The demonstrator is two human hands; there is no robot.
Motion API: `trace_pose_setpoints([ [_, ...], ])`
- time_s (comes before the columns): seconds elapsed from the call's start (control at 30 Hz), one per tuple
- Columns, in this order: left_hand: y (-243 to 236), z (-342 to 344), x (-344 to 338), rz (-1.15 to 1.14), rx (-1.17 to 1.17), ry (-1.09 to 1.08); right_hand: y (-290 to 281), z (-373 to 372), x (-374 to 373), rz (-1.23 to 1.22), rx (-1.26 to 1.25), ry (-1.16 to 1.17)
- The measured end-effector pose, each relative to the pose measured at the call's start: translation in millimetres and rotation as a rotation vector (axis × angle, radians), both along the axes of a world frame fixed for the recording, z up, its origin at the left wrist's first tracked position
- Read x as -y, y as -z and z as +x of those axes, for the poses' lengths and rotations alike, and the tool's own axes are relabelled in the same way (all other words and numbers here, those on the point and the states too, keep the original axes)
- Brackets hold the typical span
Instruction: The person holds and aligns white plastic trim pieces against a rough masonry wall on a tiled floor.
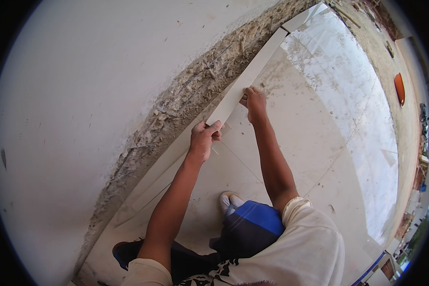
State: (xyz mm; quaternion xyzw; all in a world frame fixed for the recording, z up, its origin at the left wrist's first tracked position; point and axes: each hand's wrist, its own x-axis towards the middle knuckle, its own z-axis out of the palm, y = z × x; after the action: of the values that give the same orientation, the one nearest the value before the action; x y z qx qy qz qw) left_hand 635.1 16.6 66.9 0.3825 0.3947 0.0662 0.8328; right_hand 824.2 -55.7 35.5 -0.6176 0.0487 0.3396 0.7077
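I hold a long, narrow cream tile strip [255, 69] along the foot of the wall. Its near end is gripped by my left hand [204, 140], thumb on top and fingers curled underneath. Farther along, my right hand [255, 101] pinches the strip's right edge, its fingers closed. The strip's far end meets a second tile strip [305, 18], with a small dark gap at the joint. Beside the strip runs a band of rough, bare mortar [195, 81] at the bottom of the white wall [81, 86].
More flat tile strips [150, 195] lie along the wall to the left of my left arm. Pale, dusty floor tiles [291, 128] spread to the right, with a bright sunlit patch [362, 95] beyond. An orange object [399, 89] lies on the dirt outside.
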Motion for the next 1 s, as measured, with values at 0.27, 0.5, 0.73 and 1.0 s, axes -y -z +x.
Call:
trace_pose_setpoints([
  [0.27,3.0,-27.2,13.8,0.051,-0.016,-0.004,-3.8,-23.1,24.5,-0.002,0.015,-0.021],
  [0.5,14.0,-4.2,5.3,0.151,-0.095,0.132,0.8,-7.0,35.3,-0.092,0.03,-0.036],
  [0.73,28.7,-10.2,12.3,0.445,-0.34,0.145,28.8,-7.0,45.7,-0.198,0.077,0.061],
  [1.0,28.4,-48.5,22.2,0.543,-0.339,0.241,66.9,4.1,74.1,-0.522,0.39,0.035],
])
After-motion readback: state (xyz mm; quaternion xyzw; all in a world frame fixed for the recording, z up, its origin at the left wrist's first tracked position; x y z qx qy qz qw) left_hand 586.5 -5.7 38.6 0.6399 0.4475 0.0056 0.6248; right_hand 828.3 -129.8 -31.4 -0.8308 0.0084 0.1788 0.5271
